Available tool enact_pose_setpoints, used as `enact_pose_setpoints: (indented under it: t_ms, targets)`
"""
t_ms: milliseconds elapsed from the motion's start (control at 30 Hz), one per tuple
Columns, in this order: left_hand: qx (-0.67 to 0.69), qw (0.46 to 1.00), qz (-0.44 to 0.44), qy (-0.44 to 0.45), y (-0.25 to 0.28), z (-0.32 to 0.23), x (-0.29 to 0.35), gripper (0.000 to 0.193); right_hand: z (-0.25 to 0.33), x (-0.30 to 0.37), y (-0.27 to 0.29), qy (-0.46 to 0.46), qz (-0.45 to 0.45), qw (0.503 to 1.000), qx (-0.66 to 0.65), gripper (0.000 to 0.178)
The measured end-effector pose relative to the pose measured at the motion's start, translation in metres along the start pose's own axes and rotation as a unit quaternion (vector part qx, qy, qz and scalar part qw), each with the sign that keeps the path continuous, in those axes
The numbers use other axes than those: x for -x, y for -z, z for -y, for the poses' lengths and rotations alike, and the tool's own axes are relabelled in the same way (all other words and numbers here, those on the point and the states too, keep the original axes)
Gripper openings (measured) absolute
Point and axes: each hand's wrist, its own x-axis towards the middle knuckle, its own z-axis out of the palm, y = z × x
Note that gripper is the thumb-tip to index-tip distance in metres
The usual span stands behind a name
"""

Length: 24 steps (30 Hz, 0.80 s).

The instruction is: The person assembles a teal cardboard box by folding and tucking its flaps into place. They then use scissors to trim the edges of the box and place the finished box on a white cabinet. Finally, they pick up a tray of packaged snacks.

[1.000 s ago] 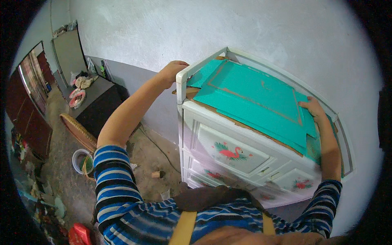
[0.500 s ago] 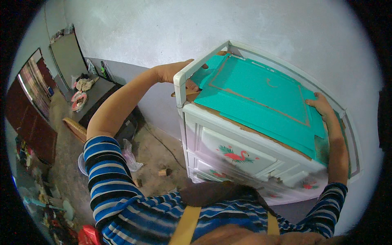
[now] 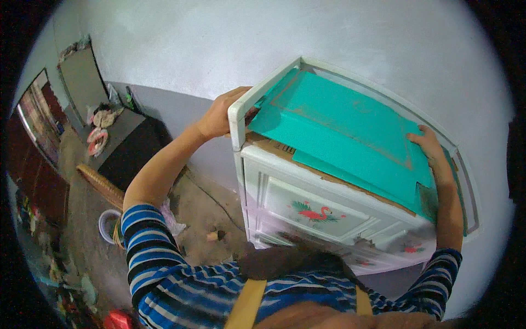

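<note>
A white drawer cabinet (image 3: pixel 339 178) with pink flamingo pictures stands before me, and a low white rail (image 3: pixel 378 100) runs round its top. Flat green sheets (image 3: pixel 334 118) with brown tape-like lines lie on the top, over brown cardboard (image 3: pixel 268 143). My left hand (image 3: pixel 220 112) is at the rail's left end, its fingers curled in behind the bar; what they grip is hidden. On the right, my right hand (image 3: pixel 430 145) grips the green sheets near their right edge, thumb and fingers bent over the surface.
A pale wall (image 3: pixel 192 44) rises behind the cabinet. To the left are a dark table (image 3: pixel 134 142) with bags on it, a woven basket tray (image 3: pixel 98 181), a round pale basin (image 3: pixel 109 225) and a small wooden block (image 3: pixel 213 236) on the floor.
My left hand has drawn back leftward out of the rail. The green flap at the left end now lies flatter. The right hand stays on the sheets, and the view has shifted slightly.
</note>
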Motion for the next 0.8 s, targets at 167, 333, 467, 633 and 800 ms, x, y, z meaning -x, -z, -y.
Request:
enact_pose_setpoints:
  t_ms: [167,333,467,633,800]
  targets:
    - [-0.056,0.998,0.019,-0.035,0.014,-0.006,0.007,0.031,0.012,0.009,0.004,-0.025,0.033,0.998,0.045,0.083]
    - [-0.109,0.994,0.004,-0.010,0.020,-0.019,0.014,0.034,0.008,-0.002,-0.005,0.067,-0.023,0.996,0.051,0.081]
    - [-0.098,0.994,-0.051,-0.009,0.013,-0.019,0.018,0.035,0.010,-0.016,-0.004,0.140,-0.078,0.987,0.026,0.081]
    - [-0.072,0.996,-0.060,-0.010,0.002,-0.009,0.006,0.035,-0.003,-0.048,0.003,0.077,-0.068,0.993,0.066,0.080]
    - [0.002,0.995,-0.091,0.049,0.010,0.022,0.012,0.030,0.034,-0.038,-0.027,0.024,0.017,1.000,0.004,0.084]
